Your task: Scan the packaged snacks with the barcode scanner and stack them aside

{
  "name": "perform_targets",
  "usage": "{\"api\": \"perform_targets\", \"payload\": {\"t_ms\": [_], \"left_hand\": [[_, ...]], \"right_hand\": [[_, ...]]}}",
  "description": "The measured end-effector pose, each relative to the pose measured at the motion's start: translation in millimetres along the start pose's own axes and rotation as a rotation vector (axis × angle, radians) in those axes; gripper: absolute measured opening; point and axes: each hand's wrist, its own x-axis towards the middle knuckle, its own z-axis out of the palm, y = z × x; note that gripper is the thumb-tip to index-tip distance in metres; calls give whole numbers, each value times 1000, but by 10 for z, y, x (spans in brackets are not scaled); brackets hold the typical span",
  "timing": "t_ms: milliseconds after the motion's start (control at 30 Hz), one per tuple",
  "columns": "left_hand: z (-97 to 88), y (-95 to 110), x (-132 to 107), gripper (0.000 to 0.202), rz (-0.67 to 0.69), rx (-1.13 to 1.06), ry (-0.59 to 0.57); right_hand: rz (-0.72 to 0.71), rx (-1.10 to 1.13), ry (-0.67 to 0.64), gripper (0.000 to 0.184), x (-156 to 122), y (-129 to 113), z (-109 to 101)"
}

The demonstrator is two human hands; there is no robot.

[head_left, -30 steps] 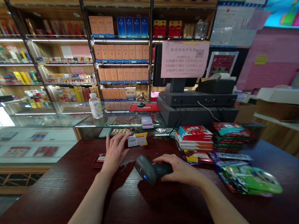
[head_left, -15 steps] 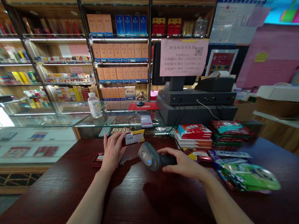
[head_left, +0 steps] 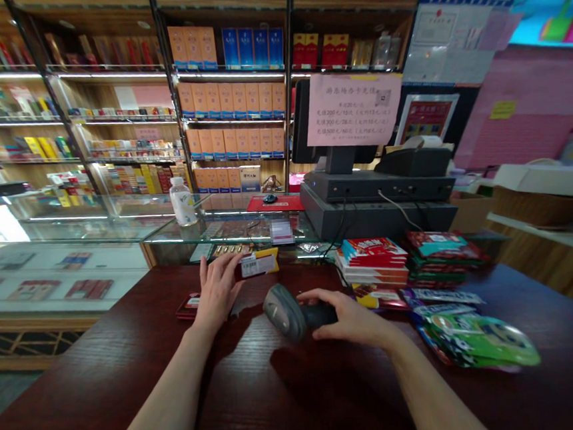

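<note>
Dark red wood grain covers the near part of the desk [head_left: 107,405], and our two forearms reach across it from the bottom edge of the view. Our right hand [head_left: 350,316] has its fingers closed around the handle of a grey barcode scanner [head_left: 280,312], whose head points down and to the left. Our left hand [head_left: 217,291] stands upright, its fingers spread against the end of a small pack with a white barcode label [head_left: 258,265] (we cannot tell whether they truly grip it, as the thumb is hidden). A flat red pack [head_left: 189,306] lies just beside that hand. To the right sit stacked red snack packets [head_left: 373,261] and green bags [head_left: 478,342], blurred at their edges. Beyond, a glass display case [head_left: 227,230] carries a water bottle [head_left: 182,202] and a pixelated, unreadable card [head_left: 282,232]. A till [head_left: 377,183] stands beside it, before shelves of orange boxes [head_left: 229,106].
</note>
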Motion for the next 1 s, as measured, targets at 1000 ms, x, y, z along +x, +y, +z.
{"api": "perform_targets", "payload": {"t_ms": [1000], "left_hand": [[7,287,59,67,202,-271,-121]], "right_hand": [[100,351,565,51,458,469,256]]}}
